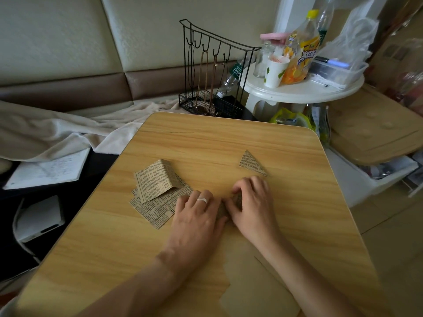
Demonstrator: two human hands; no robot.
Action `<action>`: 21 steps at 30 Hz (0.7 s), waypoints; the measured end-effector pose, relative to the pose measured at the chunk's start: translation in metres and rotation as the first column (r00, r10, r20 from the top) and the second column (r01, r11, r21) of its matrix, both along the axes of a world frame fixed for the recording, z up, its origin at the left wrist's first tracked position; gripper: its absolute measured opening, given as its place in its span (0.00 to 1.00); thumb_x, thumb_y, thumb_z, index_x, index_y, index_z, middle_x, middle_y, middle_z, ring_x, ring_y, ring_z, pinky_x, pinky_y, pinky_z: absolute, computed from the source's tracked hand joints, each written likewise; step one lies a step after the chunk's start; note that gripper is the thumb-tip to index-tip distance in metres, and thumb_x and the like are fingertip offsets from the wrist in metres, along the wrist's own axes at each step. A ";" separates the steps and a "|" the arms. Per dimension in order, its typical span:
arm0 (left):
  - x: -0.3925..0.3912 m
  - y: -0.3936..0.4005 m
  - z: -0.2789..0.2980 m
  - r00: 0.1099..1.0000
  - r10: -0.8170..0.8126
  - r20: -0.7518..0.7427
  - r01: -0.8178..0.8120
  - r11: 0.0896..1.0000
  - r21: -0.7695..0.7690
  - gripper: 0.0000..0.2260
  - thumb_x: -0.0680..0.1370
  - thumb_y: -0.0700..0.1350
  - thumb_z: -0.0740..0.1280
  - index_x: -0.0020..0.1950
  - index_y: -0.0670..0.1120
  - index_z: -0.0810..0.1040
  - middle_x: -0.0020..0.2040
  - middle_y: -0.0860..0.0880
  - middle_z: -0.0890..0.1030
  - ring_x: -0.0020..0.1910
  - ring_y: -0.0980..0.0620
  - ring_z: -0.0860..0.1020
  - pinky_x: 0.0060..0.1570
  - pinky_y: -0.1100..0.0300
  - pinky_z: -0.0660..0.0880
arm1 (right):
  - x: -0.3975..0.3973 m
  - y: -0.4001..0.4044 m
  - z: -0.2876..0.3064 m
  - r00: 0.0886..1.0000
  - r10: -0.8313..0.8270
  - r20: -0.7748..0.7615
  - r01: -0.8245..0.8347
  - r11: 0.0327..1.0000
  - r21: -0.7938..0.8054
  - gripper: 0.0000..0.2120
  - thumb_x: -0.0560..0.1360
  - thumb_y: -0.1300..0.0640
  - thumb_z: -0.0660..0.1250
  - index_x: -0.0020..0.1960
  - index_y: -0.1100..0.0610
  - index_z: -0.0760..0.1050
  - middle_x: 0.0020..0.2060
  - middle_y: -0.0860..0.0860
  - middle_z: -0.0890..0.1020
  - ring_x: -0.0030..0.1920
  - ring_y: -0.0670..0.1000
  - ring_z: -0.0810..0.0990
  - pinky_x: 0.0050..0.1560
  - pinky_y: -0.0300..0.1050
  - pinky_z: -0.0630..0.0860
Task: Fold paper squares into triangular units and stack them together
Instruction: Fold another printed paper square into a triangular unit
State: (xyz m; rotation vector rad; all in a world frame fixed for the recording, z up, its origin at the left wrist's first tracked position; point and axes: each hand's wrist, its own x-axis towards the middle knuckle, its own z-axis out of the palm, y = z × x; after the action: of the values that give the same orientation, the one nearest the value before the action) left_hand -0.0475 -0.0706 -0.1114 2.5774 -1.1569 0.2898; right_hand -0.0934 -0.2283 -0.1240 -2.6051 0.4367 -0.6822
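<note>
A small piece of newsprint-patterned paper [238, 199] lies on the wooden table [206, 138], mostly hidden under both hands. My left hand [196, 216], with a ring on one finger, presses down on its left part. My right hand [249, 202] has curled fingers pinching the paper's right part. One finished folded triangle [251, 163] lies flat just beyond my right hand. To the left of my left hand sits a loose pile of newsprint paper squares [158, 193], the top one bent upward.
Plain brown sheets [256, 291] lie at the near table edge under my right forearm. A black wire rack [212, 72] stands behind the table. A white round side table [302, 88] with bottles and a cup stands at the back right. A blanket and notebook lie left.
</note>
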 end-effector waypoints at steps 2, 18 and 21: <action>-0.003 0.008 -0.004 0.999 -0.032 0.003 0.032 0.999 0.011 0.21 0.79 0.56 0.60 0.65 0.47 0.81 0.62 0.49 0.80 0.60 0.46 0.79 0.59 0.47 0.73 | 0.000 -0.001 -0.001 1.000 -0.003 0.027 0.003 1.000 0.016 0.12 0.73 0.55 0.77 0.48 0.61 0.77 0.46 0.55 0.77 0.49 0.60 0.75 0.52 0.58 0.74; -0.003 0.026 -0.009 0.984 -0.131 -0.123 0.155 0.963 0.219 0.42 0.78 0.74 0.40 0.84 0.48 0.50 0.84 0.51 0.46 0.82 0.55 0.40 0.81 0.47 0.43 | 0.002 -0.011 0.004 0.939 -0.338 -0.064 0.336 0.941 -0.035 0.13 0.75 0.51 0.76 0.49 0.58 0.76 0.50 0.59 0.78 0.53 0.64 0.77 0.51 0.57 0.71; -0.003 0.026 -0.008 0.984 -0.121 -0.128 0.150 0.957 0.249 0.43 0.77 0.74 0.38 0.84 0.49 0.47 0.84 0.52 0.44 0.82 0.56 0.38 0.81 0.48 0.41 | -0.002 -0.011 0.007 0.970 -0.242 0.015 0.242 0.965 -0.104 0.08 0.78 0.55 0.73 0.50 0.59 0.77 0.50 0.58 0.79 0.53 0.64 0.78 0.50 0.58 0.73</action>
State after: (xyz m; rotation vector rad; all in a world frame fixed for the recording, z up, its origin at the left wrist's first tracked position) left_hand -0.0501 -0.0447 -0.1199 2.6723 -1.4035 -0.0398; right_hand -0.0953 -0.2390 -0.1170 -2.6749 0.7470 -0.8067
